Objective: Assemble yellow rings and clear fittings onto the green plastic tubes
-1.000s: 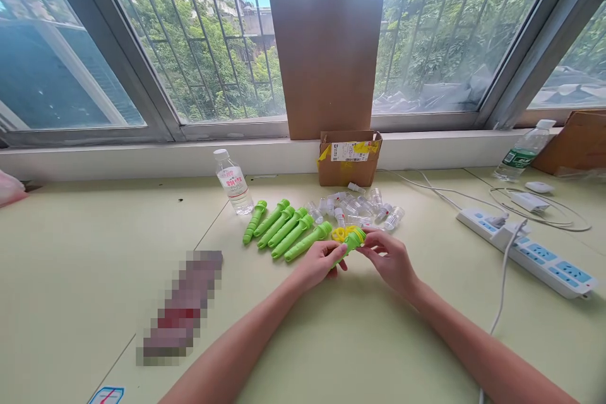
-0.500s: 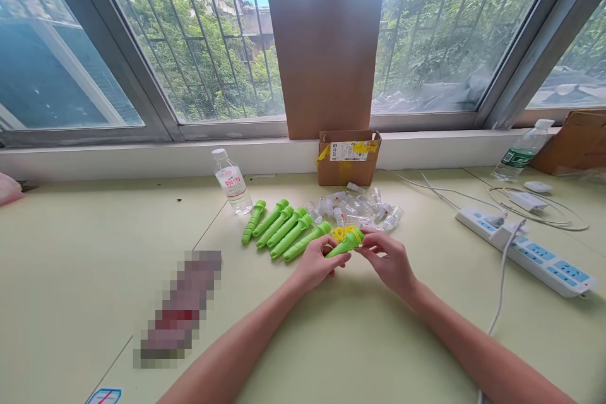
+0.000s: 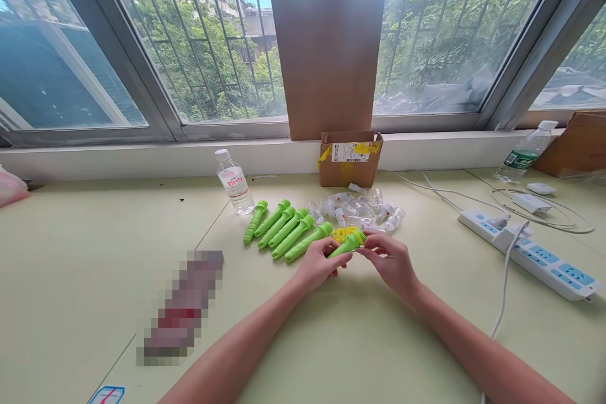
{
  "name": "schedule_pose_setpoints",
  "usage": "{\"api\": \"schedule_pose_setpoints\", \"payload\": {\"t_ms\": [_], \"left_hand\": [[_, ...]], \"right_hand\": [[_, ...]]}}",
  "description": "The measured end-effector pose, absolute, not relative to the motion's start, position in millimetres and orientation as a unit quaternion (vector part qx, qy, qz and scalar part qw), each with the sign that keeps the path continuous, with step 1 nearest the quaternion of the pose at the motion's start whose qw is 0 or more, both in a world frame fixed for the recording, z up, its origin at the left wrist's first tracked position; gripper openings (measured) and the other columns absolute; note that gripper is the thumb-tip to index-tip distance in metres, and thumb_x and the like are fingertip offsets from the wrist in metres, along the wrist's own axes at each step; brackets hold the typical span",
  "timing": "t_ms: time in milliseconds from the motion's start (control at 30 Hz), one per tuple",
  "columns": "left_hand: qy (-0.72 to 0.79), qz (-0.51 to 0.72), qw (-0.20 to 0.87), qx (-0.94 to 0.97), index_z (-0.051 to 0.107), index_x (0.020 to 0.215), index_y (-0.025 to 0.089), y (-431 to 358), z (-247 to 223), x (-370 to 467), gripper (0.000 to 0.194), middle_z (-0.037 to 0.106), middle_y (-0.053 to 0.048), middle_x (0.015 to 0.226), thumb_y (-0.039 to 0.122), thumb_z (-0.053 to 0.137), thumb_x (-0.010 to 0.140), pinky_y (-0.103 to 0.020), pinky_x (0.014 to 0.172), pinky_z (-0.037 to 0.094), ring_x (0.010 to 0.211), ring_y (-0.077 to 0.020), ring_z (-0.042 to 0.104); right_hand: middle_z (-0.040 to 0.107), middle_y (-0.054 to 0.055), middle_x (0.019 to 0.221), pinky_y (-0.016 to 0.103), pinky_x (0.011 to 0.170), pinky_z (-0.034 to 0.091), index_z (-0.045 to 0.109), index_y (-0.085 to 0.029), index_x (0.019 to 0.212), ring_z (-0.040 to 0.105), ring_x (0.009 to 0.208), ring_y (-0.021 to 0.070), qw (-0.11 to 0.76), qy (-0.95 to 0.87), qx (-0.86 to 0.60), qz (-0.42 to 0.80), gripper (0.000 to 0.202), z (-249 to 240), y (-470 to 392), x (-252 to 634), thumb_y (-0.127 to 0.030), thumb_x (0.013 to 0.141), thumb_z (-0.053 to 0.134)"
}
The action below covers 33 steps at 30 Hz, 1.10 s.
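My left hand (image 3: 322,260) is closed around a green plastic tube (image 3: 349,244) shaped like a small torch, its wide ridged end pointing right and away from me. A thin yellow ring (image 3: 360,237) shows around that wide end. There, my right hand (image 3: 388,259) pinches at the ring with thumb and fingers; the fingertips are partly hidden. Just behind the held tube lie loose yellow rings (image 3: 339,235). Several matching green tubes (image 3: 293,237) rest in a slanted row left of my hands. Small clear plastic bottles (image 3: 353,205), some with white tops, lie scattered behind.
A water bottle (image 3: 235,183) stands left of the tubes. Against the sill is a small cardboard box (image 3: 349,170). On the right lie a white power strip (image 3: 534,255) and cables, with another bottle (image 3: 525,154) beyond. A blurred dark object (image 3: 184,306) lies front left.
The whole view has shifted slightly. Both hands stay at the green tube in almost the same pose, with only small finger movement at its ringed end.
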State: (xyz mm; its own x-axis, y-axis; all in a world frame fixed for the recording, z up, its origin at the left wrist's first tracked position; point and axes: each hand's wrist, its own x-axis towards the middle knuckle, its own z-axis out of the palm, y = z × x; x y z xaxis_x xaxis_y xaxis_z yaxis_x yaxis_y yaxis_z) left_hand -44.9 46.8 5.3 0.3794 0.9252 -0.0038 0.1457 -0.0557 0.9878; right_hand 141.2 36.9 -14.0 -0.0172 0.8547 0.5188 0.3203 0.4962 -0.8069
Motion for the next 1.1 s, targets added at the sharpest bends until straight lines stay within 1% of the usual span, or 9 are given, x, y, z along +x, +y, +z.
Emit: {"api": "schedule_pose_setpoints", "payload": {"t_ms": [133,233,433,700,833,1000,1100], "left_hand": [[0.427,0.358,0.534,0.636,0.057,0.076,0.015,47.8,3.1,-45.7,0.027,0.063,0.001,0.063,0.041,0.066,0.074,-0.019,0.04,0.039,0.041,-0.0065,0.049],[0.424,0.354,0.534,0.64,0.057,0.076,0.015,49.0,1.4,-46.7,0.029,0.062,0.001,0.064,0.043,0.064,0.075,-0.019,0.04,0.039,0.041,-0.0068,0.049],[0.417,0.353,0.527,0.651,0.059,0.076,0.014,49.4,1.0,-47.2,0.031,0.06,0.001,0.065,0.046,0.062,0.076,-0.019,0.041,0.039,0.043,-0.0073,0.051],[0.422,0.346,0.531,0.648,0.059,0.078,0.015,49.8,1.1,-47.9,0.035,0.062,0.0,0.066,0.05,0.059,0.078,-0.019,0.041,0.039,0.042,-0.0077,0.051],[0.422,0.34,0.541,0.643,0.06,0.08,0.015,50.9,-0.4,-48.5,0.037,0.064,-0.001,0.066,0.051,0.057,0.078,-0.019,0.041,0.039,0.043,-0.0083,0.051],[0.41,0.325,0.56,0.643,0.061,0.082,0.014,51.6,0.1,-48.9,0.041,0.066,-0.003,0.068,0.053,0.052,0.082,-0.02,0.04,0.037,0.042,-0.0082,0.05],[0.403,0.321,0.566,0.643,0.062,0.083,0.013,51.6,0.4,-49.2,0.042,0.066,-0.004,0.069,0.054,0.05,0.082,-0.02,0.041,0.037,0.042,-0.0082,0.05]], "right_hand": [[0.065,0.008,0.104,0.03,0.058,0.054,0.062,-0.02,0.074,0.064,0.071,0.0163,0.552,-0.666,-0.44,0.243,0.01,-13.0,36.6,141.0,-0.027,0.077,0.068],[0.066,0.008,0.101,0.029,0.058,0.054,0.063,-0.02,0.073,0.064,0.076,0.0177,0.557,-0.663,-0.438,0.243,0.009,-12.6,36.4,140.9,-0.027,0.077,0.068],[0.066,0.006,0.1,0.028,0.054,0.054,0.062,-0.02,0.074,0.063,0.066,0.0144,0.557,-0.659,-0.439,0.25,0.011,-13.7,37.1,140.1,-0.029,0.076,0.068],[0.065,0.007,0.105,0.028,0.051,0.054,0.06,-0.021,0.081,0.065,0.063,0.0146,0.547,-0.662,-0.441,0.262,0.012,-15.2,38.9,139.4,-0.03,0.077,0.067],[0.064,0.008,0.108,0.028,0.052,0.055,0.059,-0.021,0.084,0.065,0.064,0.0147,0.54,-0.669,-0.437,0.265,0.013,-14.8,38.2,139.4,-0.03,0.078,0.066],[0.063,0.006,0.108,0.027,0.053,0.056,0.058,-0.023,0.093,0.066,0.066,0.0149,0.526,-0.68,-0.43,0.275,0.019,-15.7,38.5,140.4,-0.029,0.077,0.067],[0.062,0.006,0.109,0.027,0.053,0.056,0.056,-0.023,0.093,0.066,0.067,0.0152,0.522,-0.682,-0.427,0.282,0.019,-16.2,39.7,140.8,-0.028,0.077,0.067]]}}
